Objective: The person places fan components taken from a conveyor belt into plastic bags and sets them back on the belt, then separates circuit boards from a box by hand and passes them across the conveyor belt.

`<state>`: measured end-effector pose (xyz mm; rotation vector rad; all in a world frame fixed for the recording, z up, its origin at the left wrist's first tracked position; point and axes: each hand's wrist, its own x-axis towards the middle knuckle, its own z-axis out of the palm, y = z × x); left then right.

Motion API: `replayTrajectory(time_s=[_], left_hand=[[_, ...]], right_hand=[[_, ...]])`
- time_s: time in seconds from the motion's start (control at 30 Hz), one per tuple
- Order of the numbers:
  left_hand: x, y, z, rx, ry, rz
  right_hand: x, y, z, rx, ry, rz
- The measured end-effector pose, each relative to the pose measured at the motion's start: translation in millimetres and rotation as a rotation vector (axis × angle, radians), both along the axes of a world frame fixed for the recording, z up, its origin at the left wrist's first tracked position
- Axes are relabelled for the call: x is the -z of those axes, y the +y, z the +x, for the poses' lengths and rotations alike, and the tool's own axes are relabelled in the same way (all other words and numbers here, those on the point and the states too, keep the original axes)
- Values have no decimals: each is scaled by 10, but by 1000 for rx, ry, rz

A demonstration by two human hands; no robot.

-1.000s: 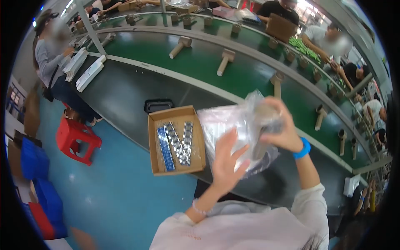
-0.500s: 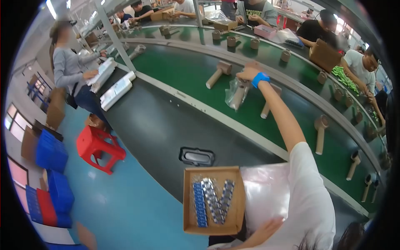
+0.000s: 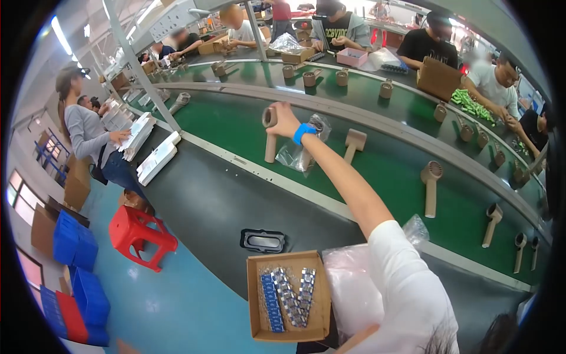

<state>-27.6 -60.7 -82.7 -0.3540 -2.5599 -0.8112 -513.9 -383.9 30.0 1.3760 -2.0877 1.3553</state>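
On the green conveyor belt, my right hand (image 3: 283, 121), with a blue band on its wrist, is closed around the round head of a brown handheld fan (image 3: 270, 147). The fan's handle points down toward the near side of the belt. Just right of it lies another fan in a clear plastic bag (image 3: 303, 154), partly behind my wrist. A bare fan (image 3: 355, 141) is further right. Of my left arm only a strip (image 3: 361, 339) shows below my white sleeve; its fingers are hidden. Near it are a stack of clear plastic bags (image 3: 348, 283) and a cardboard box (image 3: 254, 295).
The box holds several strips of blue and silver parts (image 3: 289, 298). A black tray (image 3: 263, 241) sits on the dark table. More fans (image 3: 431, 189) lie along the belt. A red stool (image 3: 141, 233) stands at left; a co-worker (image 3: 88, 124) handles white stacks. Others sit across the belt.
My right hand has moved left from the bagged fan and taken hold of the bare fan beside it. My left hand, earlier on the plastic bags, is now hidden. The view has shifted.
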Motion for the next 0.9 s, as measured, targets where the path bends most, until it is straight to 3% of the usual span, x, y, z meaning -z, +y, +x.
replayTrajectory(time_s=[0.07,0.13,0.2,0.3,0.33,0.43,0.57,0.63,0.67,0.83,0.9], left_hand=[[-8,7,32,-24,22,-10],[-8,44,89,-53,44,-28],[-205,-12,111,-81,46,-57],[-447,-27,212,-57,28,-139],[-428,24,239,-59,22,-143],[-408,101,292,-133,20,-143],[-536,215,240,-215,-75,-243],[-685,299,173,-285,-64,-213],[-693,314,160,-283,-46,-232],[-581,402,74,-357,-74,-356],[-587,410,86,-332,-34,-354]], right_hand=[[-218,212,356,-266,170,-43],[-297,410,757,-371,236,27],[-351,611,1160,-389,60,95],[-289,492,1302,-356,-319,-77],[-302,445,1201,-362,-307,17],[-195,488,1312,-355,-396,-60],[37,502,1301,-98,-469,118],[-55,838,1390,-213,-775,110],[-76,981,1494,-196,-810,-5],[-406,2394,2012,-593,-1119,-133],[-591,3077,2288,-576,-1176,-155]])
